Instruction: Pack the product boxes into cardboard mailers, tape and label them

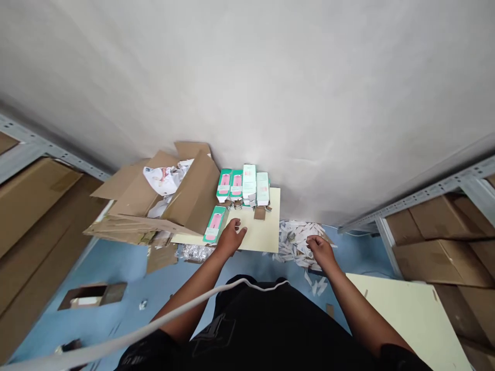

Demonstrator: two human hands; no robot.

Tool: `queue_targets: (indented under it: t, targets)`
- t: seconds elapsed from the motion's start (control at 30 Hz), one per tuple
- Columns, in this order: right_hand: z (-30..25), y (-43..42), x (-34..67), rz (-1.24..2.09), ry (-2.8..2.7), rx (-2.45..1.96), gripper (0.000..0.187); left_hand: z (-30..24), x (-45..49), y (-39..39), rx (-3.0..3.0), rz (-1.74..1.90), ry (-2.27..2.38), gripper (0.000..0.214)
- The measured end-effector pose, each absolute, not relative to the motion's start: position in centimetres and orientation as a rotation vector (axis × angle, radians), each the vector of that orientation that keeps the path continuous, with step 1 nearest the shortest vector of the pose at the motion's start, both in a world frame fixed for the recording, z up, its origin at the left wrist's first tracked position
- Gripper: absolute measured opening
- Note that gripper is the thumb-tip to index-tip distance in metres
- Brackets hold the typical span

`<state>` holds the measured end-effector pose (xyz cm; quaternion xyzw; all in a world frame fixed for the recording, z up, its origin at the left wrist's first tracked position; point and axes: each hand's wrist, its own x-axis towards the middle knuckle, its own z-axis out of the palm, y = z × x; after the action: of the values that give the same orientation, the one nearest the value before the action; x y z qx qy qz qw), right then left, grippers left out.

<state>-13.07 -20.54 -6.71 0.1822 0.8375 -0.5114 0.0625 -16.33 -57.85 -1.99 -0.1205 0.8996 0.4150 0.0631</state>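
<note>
My left hand (231, 236) lies on a pale yellow board (266, 226) on the floor, fingers stretched out, right beside a green and pink product box (214, 224) lying flat. More green and pink boxes (243, 185) stand in a row at the board's far edge against the wall. My right hand (320, 248) reaches into a heap of white paper slips (296, 239) to the right of the board, fingers curled as if pinching something too small to make out.
An open cardboard carton (170, 198) with white wrapping inside sits left of the board. Metal shelving with brown cartons stands at left (31, 206) and right (444, 226). A second pale board (410, 314) lies at right. A small flat carton (93, 294) lies on the blue floor.
</note>
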Motion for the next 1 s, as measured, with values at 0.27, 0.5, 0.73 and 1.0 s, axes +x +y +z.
queue_targets:
  t: [0.27, 0.5, 0.73, 1.0]
  targets:
    - [-6.5, -26.7, -18.9, -1.579, 2.403, 0.313, 0.04, 1.1, -28.6, -55.9, -0.114, 0.803, 3.074, 0.079]
    - [-7.9, -28.0, -17.9, -1.569, 2.416, 0.63, 0.039, -2.3, -35.2, -55.4, -0.121, 0.499, 2.961, 0.089]
    - [-7.0, -30.9, -18.6, -1.558, 2.442, 0.723, 0.033, -0.8, -36.3, -60.5, -0.176, 1.088, 2.846, 0.083]
    - [-1.7, -36.7, -23.4, -1.976, 2.223, 0.775, 0.045, 2.9, -35.0, -63.8, 0.128, 2.058, 1.916, 0.066]
